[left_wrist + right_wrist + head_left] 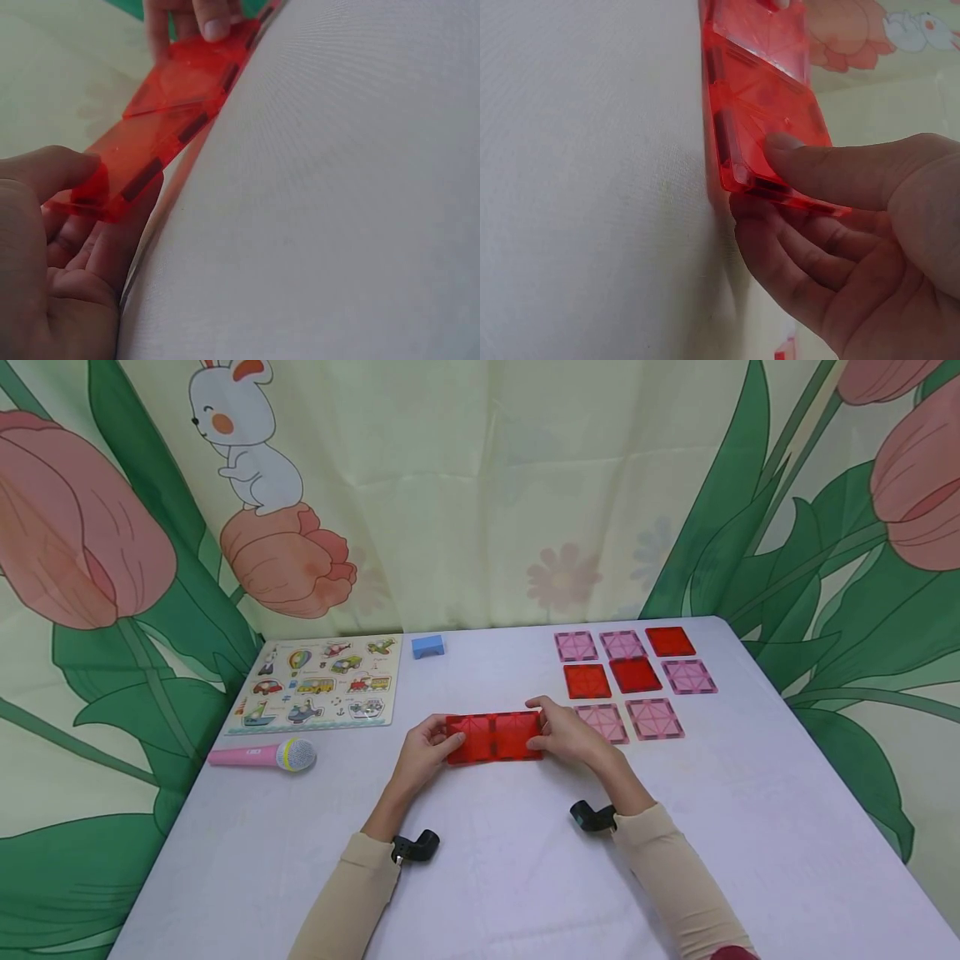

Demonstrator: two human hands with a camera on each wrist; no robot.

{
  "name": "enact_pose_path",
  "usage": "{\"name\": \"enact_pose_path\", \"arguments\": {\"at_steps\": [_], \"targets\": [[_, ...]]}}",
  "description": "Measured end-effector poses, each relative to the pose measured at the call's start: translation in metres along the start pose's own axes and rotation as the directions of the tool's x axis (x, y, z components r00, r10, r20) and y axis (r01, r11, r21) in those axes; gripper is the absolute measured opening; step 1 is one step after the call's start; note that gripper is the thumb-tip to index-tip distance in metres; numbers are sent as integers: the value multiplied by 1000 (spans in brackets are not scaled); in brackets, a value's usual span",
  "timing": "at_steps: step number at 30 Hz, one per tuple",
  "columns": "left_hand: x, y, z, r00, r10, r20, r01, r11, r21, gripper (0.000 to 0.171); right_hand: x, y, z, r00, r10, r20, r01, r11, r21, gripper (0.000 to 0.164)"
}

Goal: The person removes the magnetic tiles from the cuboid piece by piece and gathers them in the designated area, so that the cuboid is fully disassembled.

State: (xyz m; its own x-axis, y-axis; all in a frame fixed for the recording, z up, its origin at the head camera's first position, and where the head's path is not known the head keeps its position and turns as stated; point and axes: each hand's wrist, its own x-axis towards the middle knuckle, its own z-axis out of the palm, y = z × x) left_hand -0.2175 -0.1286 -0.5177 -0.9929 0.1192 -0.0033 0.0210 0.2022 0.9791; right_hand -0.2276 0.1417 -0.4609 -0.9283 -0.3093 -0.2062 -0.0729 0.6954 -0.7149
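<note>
Two clear red square tiles stand edge to edge in front of me, a left red tile (pixel 471 739) and a right red tile (pixel 516 736). My left hand (pixel 422 752) pinches the outer edge of the left one, thumb on the near face and fingers behind. On the other side my right hand (pixel 572 735) grips the right tile the same way, as the right wrist view shows with the thumb across the tile (pixel 761 127). Both tiles tilt up from the table, their side edges touching. Part of the fingers is hidden behind the tiles.
Several pink tiles (pixel 655 718) and red tiles (pixel 587 682) lie in loose rows at the right. A puzzle board (pixel 318 685) with vehicle pictures is at the back left, beside a blue block (pixel 428 647). Below the board lies a pink microphone (pixel 262 754).
</note>
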Motion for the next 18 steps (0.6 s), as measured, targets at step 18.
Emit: {"name": "enact_pose_path", "arguments": {"at_steps": [18], "targets": [[2,-3,1,1000,21,-20,-21,1000,17,24,-2,-1,-5,999,1,-35,-1,1000,11,46]]}}
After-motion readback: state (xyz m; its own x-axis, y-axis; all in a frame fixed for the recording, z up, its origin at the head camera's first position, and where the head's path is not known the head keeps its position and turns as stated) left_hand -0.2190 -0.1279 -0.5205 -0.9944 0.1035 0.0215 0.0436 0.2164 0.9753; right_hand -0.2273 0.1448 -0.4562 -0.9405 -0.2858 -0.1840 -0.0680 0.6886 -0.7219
